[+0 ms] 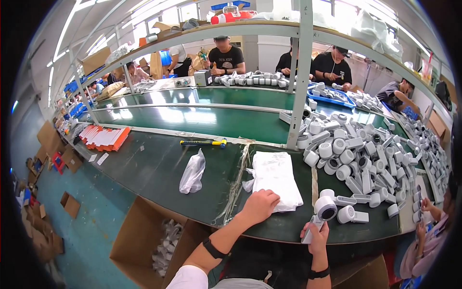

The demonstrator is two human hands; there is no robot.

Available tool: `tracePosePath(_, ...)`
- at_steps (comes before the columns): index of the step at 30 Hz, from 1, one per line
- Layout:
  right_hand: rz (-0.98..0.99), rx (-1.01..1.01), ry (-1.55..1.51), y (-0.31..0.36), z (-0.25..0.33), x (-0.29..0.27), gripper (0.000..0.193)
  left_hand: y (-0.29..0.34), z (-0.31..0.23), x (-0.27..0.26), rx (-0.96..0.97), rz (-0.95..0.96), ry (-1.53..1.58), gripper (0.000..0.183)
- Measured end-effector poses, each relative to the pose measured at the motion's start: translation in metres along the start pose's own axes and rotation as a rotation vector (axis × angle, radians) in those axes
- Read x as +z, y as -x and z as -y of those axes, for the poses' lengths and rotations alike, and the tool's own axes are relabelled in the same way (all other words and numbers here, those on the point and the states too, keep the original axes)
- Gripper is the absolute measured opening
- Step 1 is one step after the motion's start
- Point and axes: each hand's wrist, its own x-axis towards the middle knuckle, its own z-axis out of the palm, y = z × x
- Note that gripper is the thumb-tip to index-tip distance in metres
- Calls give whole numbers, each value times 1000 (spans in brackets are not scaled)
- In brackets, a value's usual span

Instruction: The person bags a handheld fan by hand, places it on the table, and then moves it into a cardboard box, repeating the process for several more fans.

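1. In the lower right of the frame, my right hand [317,236] is closed around the handle of a grey-white handheld device [326,208], whose round head with a dark ring faces up toward me.
2. Near the middle of the frame, slightly low, my left hand [261,206] is at the lower left edge of a stack of white plastic bags [274,178]. Its fingers are bent over the stack; I cannot tell whether they pinch a bag or just rest there.
3. From the device, the stack lies toward the upper left, a short gap away. My left hand is the nearer one to it; my right is apart from it, beyond its lower right corner.
4. The device's long axis slants from lower left, at the handle, to upper right, at the head. The stack's long side runs mostly up and down the frame, its bottom end drifting a little to the right. So the two axes lean opposite ways, and the device's head points past the stack rather than at it.
5. Right of centre, a heap of similar devices [363,159] spreads above and beyond my right hand, its nearest pieces just beside the held head.
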Motion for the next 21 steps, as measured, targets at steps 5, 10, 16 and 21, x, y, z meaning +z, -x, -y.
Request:
tracePosePath(5, -24, -36, 34, 0, 0, 1, 24, -18, -9, -10, -168, -28, 177, 16)
tracePosePath(10, -51, -34, 28, -1, 7, 12, 22, -26, 4, -17, -290, -107, 293, 20)
tracePosePath(16, -55, -78, 110, -3, 3, 7, 21, -32, 9, -14, -392, -137, 411, 20)
tracePosePath(21, -69, -37, 108, -1, 8, 6, 23, -35, -5, -24, -276, -26, 291, 17)
